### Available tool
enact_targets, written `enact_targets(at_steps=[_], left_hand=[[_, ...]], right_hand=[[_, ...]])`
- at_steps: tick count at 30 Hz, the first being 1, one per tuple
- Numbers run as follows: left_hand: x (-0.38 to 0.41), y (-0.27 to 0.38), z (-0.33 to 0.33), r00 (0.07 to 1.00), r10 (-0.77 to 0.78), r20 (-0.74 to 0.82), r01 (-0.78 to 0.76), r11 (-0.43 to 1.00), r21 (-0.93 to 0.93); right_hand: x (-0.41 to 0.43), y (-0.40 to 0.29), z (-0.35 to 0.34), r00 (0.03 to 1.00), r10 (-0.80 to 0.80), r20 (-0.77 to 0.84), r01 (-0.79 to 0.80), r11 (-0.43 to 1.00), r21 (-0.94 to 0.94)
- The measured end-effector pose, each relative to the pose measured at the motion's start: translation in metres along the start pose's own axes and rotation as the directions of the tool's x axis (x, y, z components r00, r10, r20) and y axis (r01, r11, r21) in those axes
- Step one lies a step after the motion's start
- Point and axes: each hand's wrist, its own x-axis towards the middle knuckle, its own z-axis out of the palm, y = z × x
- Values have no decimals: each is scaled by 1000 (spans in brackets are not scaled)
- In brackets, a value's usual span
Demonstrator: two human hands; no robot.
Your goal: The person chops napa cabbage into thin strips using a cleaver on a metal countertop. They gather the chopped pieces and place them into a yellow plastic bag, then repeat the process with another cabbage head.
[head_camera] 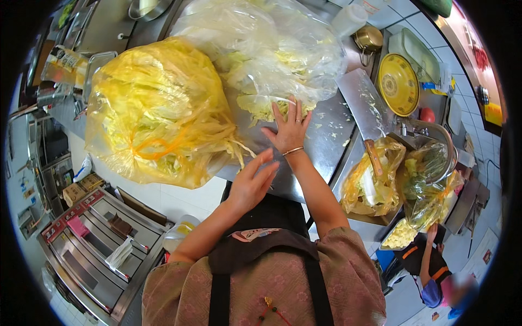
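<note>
My right hand (290, 126) lies with spread fingers against cut cabbage leaves (261, 109) at the mouth of a large clear plastic bag (261, 49). My left hand (253, 183) hovers over the front edge of the steel counter (322, 155), fingers apart and holding nothing. Beside it on the left sits a big yellow plastic bag (159, 102), stuffed with cabbage, with shreds sticking out at its right side. To the right of my right hand, a cleaver (363, 102) with a wooden handle rests near the sink, bits of cabbage on its blade.
A yellow bowl (398, 84), a brass-coloured pot (368, 38) and a faucet (403, 129) are at the right. Below them are a bag of cabbage scraps (373, 187) and a tray of pale chunks (400, 234). Another person (428, 261) stands at lower right. Steel equipment (98, 248) occupies the lower left.
</note>
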Motion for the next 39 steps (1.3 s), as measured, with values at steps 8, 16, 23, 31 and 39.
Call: enact_targets(at_steps=[8, 16, 23, 31, 39], left_hand=[[-34, 9, -117, 797, -340, -499, 568, 704, 426], [-48, -6, -141, 553, -807, -206, 780, 589, -211], [-94, 59, -172, 731, -561, -387, -26, 545, -838], [-105, 99, -224, 765, -517, -384, 113, 695, -710], [-105, 89, -276, 756, -506, -415, -138, 496, -857]], right_hand=[[24, 25, 11, 960, -279, -12, 280, 959, 53], [56, 14, -58, 992, -104, 75, 44, 821, 569], [74, -128, -174, 798, -530, 287, 141, 627, 766], [100, -333, -114, 544, -795, 269, 649, 601, 466], [124, -279, -132, 713, -662, 230, 587, 743, 321]])
